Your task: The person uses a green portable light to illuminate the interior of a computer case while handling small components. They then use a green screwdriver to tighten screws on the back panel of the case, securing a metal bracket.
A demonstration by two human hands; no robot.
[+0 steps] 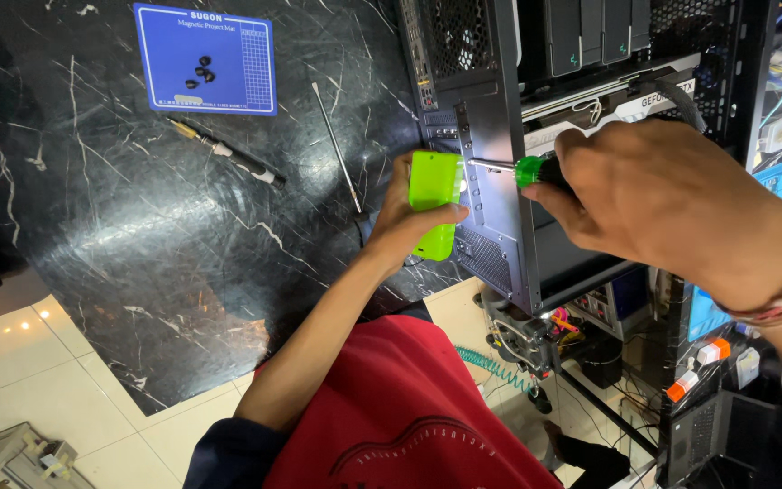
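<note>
Screws (202, 71), small, dark and rounded, sit in a loose cluster on a flat blue rectangular mat (233, 86) with a printed grid down its right side; the mat lies at the far left of the table (138, 226), a glossy black slab veined with white. Just near of the mat lies a slim pen-shaped tool (228, 154) with a brass tip and a dark barrel, and to its right a thin metal rod (337, 145) rests at a slant.

On the right of the table lies a black computer case (500, 226) of matte sheet metal, its rear panel pierced with mesh vents and facing the camera; inside it, long dark cards sit in a row.

The left hand (405, 213) is closed around a bright green, smooth plastic block-shaped object (434, 201), pressing it against the rear edge of the case. The right hand (672, 204) is closed on the black and green handle of a screwdriver (522, 169), whose thin steel shaft points left and meets the case's rear panel just beside the green object. A beaded band circles the right wrist.

Beyond the table's near edge are pale floor tiles, a red garment (400, 407) and a coiled teal cable (491, 367).
</note>
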